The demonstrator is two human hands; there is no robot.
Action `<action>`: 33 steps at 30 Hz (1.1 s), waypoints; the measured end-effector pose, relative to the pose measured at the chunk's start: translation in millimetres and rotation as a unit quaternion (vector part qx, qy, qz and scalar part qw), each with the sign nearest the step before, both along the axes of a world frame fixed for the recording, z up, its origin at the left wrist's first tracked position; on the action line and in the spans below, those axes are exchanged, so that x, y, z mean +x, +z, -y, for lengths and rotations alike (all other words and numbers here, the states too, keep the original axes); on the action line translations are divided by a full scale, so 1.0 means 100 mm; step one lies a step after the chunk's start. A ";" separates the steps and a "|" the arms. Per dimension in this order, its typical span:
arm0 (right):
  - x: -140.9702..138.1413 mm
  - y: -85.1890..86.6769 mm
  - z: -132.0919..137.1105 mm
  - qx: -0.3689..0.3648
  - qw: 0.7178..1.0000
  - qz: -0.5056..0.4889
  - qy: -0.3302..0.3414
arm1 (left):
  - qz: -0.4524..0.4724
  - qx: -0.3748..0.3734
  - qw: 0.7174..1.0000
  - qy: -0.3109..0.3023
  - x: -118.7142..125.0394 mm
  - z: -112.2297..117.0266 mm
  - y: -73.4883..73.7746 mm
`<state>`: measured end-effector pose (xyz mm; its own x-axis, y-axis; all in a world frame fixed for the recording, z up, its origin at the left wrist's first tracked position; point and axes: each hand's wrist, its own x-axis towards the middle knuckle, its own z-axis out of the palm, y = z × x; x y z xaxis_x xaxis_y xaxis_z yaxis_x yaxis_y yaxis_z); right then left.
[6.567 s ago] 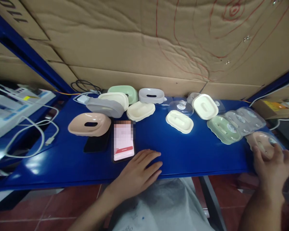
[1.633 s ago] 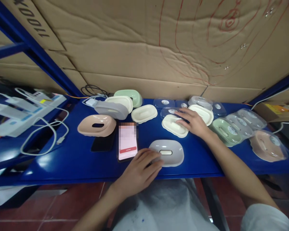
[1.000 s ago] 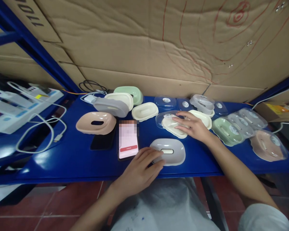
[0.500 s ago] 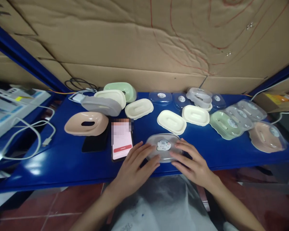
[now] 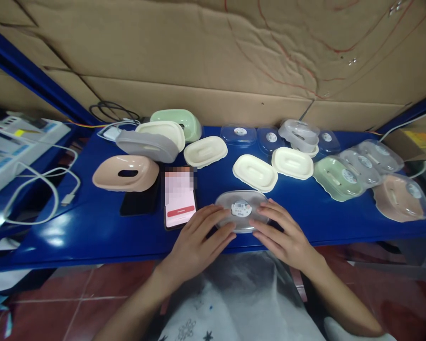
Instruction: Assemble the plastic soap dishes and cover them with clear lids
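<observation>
The left hand (image 5: 199, 241) lies flat with fingers spread on the left rim of the clear-lidded grey dish (image 5: 241, 210), and the right hand (image 5: 284, 239) lies the same way on its right rim, neither curled around it. The dish stands near the front edge of the blue table (image 5: 92, 234), just right of the phone (image 5: 179, 201). Behind it a narrow bare strip separates it from the cream tray (image 5: 254, 173); more bare surface lies to its right.

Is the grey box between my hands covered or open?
Covered: a stickered clear lid sits over it, left hand and right hand at its edges.
</observation>
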<state>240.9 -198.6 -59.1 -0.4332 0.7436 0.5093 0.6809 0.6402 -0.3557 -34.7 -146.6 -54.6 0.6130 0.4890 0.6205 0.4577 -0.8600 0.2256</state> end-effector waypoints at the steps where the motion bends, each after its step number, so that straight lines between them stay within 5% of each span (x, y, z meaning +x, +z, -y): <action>1: 0.00 0.00 0.00 0.002 1.000 0.004 -0.001 | 0.001 0.000 1.000 -0.001 0.00 0.00 0.00; 15: -0.06 0.01 0.01 0.044 0.998 0.030 -0.024 | 0.002 0.003 1.000 0.000 0.00 -0.01 -0.02; 22: -0.02 0.05 -0.07 -0.040 0.995 0.086 -0.010 | 0.000 -0.007 1.000 -0.007 -0.02 0.00 -0.03; 28: 0.03 0.03 -0.04 -0.007 0.999 0.044 0.002 | 0.023 -0.019 0.999 -0.018 -0.06 0.03 -0.01; 33: 0.39 0.29 -0.06 0.067 0.991 0.041 -0.105 | 0.048 -0.033 0.998 -0.007 -0.08 0.04 0.00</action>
